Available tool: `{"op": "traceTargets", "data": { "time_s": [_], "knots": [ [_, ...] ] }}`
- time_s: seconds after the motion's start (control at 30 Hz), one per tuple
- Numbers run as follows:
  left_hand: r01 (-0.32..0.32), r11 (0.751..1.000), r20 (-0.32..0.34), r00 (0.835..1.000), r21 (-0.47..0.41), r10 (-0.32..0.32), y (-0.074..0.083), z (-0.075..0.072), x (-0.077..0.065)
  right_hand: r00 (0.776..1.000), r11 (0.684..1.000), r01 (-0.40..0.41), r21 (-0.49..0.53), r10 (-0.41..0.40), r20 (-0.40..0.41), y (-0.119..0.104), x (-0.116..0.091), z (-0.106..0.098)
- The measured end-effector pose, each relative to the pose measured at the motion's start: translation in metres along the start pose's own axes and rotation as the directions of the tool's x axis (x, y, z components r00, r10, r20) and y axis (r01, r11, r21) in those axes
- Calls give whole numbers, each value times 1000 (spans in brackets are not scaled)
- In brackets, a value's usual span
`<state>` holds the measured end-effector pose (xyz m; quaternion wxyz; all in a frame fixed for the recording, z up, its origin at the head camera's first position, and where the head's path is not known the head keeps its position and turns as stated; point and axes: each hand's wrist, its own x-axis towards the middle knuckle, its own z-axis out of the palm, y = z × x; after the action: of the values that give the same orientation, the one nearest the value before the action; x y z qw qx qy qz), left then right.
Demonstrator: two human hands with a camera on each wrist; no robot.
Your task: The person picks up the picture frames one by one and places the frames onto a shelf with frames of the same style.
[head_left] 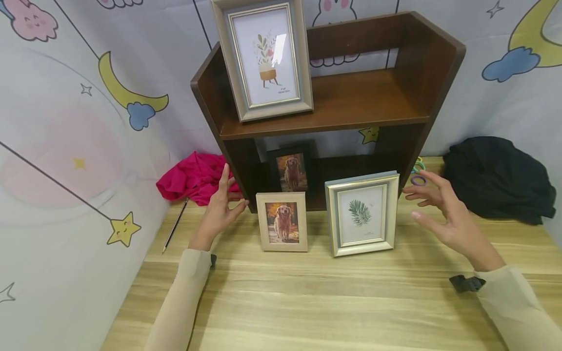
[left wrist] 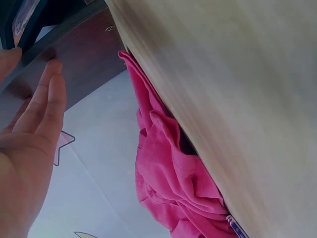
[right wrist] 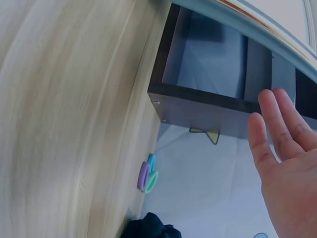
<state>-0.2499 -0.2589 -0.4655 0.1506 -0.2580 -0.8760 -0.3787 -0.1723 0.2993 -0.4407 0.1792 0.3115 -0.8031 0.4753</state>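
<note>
A dark brown two-tier shelf (head_left: 360,105) stands against the back. My left hand (head_left: 219,209) is at its left side panel, fingers extended, and the left wrist view shows the fingertips (left wrist: 53,67) right at the panel. On the other side my right hand (head_left: 448,219) has its fingers spread near the right panel, holding nothing. On the upper tier leans a large frame with a potted plant picture (head_left: 268,63). A black frame with a dog picture (head_left: 291,170) sits on the lower tier. In front stand a light wood dog frame (head_left: 282,222) and a gold-silver leaf frame (head_left: 362,214).
A bright pink cloth (head_left: 193,178) lies left of the shelf, with a pencil (head_left: 175,225) beside it. Black cloth (head_left: 498,178) is heaped at the right. Coloured rings (head_left: 418,180) lie behind my right hand. A patterned backdrop (head_left: 145,44) hangs behind the wood-grain table (head_left: 307,302).
</note>
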Motion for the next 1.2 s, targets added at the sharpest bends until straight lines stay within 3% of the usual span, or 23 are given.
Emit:
{"op": "traceTargets", "data": {
  "time_s": [0.63, 0.87, 1.2],
  "knots": [
    [28, 999, 11, 1000, 46, -29, 2, 2, 3, 998, 998, -61, 35, 60, 9, -4, 10, 14],
    [25, 999, 11, 1000, 37, -26, 3, 2, 3, 993, 992, -118, 38, 117, 21, -3, 12, 19],
    [9, 1000, 2, 1000, 23, -9, 1, 2, 3, 997, 992, -65, 113, 59, 52, -2, 18, 27]
  ]
}}
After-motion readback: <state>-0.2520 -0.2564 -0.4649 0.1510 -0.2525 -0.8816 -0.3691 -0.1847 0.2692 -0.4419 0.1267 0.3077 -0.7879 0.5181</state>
